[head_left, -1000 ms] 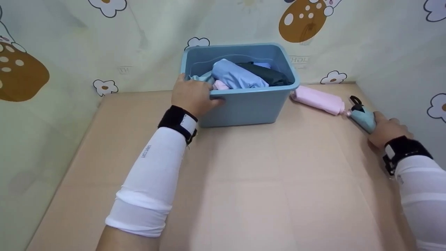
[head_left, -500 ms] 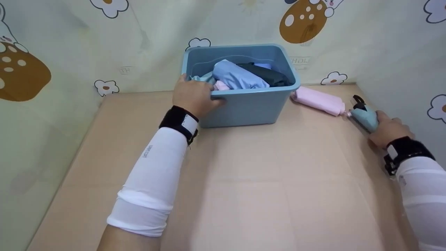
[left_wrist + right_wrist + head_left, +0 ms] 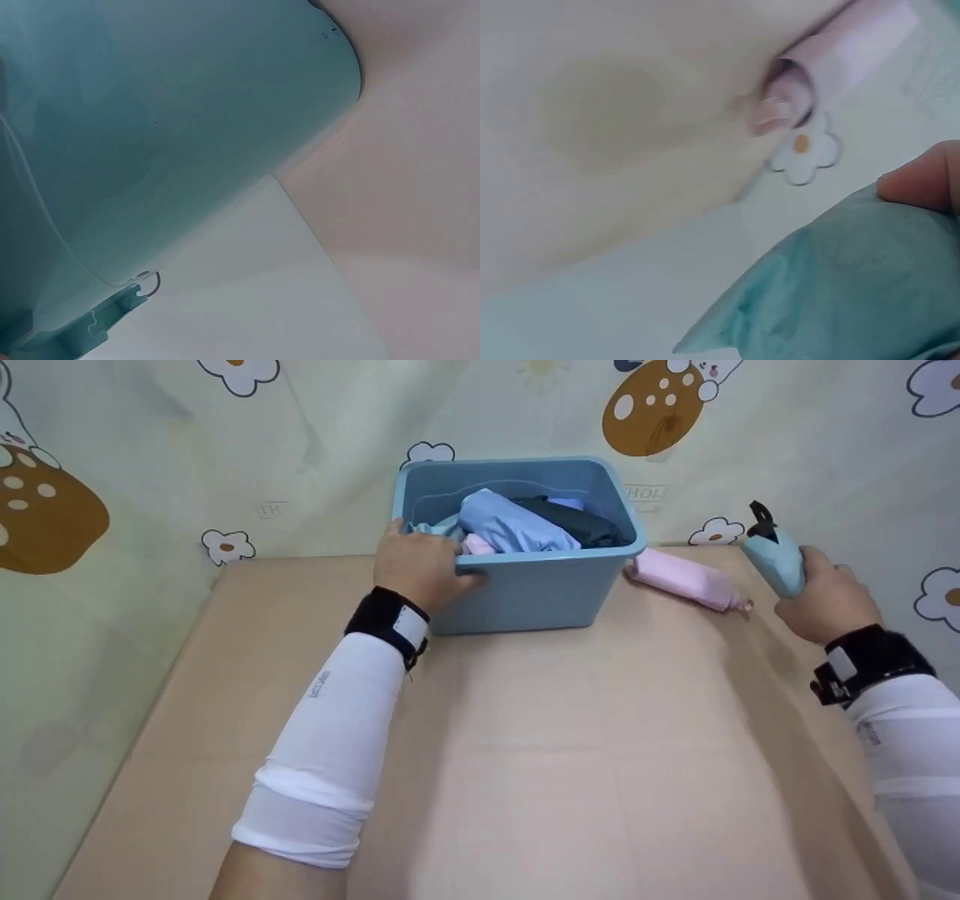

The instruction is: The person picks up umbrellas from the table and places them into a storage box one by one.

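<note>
A blue plastic bin (image 3: 525,592) stands at the back middle, and my left hand (image 3: 420,566) grips its near left corner at the rim. Its smooth wall (image 3: 187,127) fills much of the left wrist view. My right hand (image 3: 829,596) holds a teal folded umbrella (image 3: 778,562) with a black end and strap loop, raised above the surface at the right. In the right wrist view, the thumb (image 3: 922,180) presses on the teal fabric (image 3: 847,277). A pink folded umbrella (image 3: 686,577) lies beside the bin's right side, close to the right hand.
Inside the bin are a light blue bundle (image 3: 510,521), a dark bundle (image 3: 577,520) and some teal and pink fabric, partly hidden by the rim. Tan sheeting (image 3: 525,750) covers the work surface. A patterned curtain (image 3: 315,450) hangs behind and at both sides.
My right hand has lifted the teal umbrella up off the surface, away from the pink one's end. The left hand and the bin stay where they were.
</note>
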The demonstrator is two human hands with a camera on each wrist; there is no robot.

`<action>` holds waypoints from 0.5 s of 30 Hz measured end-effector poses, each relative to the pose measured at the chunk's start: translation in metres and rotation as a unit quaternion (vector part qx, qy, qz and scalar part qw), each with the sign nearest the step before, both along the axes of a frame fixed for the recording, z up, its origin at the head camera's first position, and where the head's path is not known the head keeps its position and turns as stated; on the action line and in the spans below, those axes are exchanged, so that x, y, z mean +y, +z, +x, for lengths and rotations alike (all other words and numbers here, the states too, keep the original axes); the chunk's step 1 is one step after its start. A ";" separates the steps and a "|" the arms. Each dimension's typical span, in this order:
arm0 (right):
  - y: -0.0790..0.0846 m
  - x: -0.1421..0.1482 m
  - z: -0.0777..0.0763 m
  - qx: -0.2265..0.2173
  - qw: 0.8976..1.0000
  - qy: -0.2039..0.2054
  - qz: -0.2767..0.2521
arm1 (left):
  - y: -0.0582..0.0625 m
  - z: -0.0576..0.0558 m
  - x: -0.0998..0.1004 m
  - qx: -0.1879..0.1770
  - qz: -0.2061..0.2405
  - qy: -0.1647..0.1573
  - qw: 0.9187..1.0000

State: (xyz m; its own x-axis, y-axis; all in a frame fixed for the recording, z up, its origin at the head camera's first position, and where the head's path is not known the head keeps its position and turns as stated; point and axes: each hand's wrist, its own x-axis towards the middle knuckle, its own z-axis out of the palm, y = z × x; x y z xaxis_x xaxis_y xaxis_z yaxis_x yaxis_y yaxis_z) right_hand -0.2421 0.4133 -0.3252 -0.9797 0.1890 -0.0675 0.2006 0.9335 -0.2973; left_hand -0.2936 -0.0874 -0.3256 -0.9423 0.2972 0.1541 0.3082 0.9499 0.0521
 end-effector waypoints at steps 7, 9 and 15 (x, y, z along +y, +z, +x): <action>0.031 -0.043 -0.010 0.038 0.998 0.047 -0.014 | 0.000 -0.001 0.001 0.007 -0.002 0.000 1.000; 0.040 -0.056 -0.013 0.043 0.997 0.058 -0.017 | -0.001 -0.001 0.001 0.008 -0.003 0.000 1.000; 0.062 -0.097 -0.022 0.046 0.995 0.084 -0.032 | -0.001 -0.001 0.001 0.009 -0.001 -0.001 1.000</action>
State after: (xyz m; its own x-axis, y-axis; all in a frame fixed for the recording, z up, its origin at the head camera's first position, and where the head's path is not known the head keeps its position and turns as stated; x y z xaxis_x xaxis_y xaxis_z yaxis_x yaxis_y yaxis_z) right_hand -0.2640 0.3166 -0.2629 -0.9996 0.0197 0.0182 0.0116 0.9299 -0.3676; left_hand -0.2944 -0.0866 -0.3266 -0.9391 0.2985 0.1702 0.3100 0.9497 0.0451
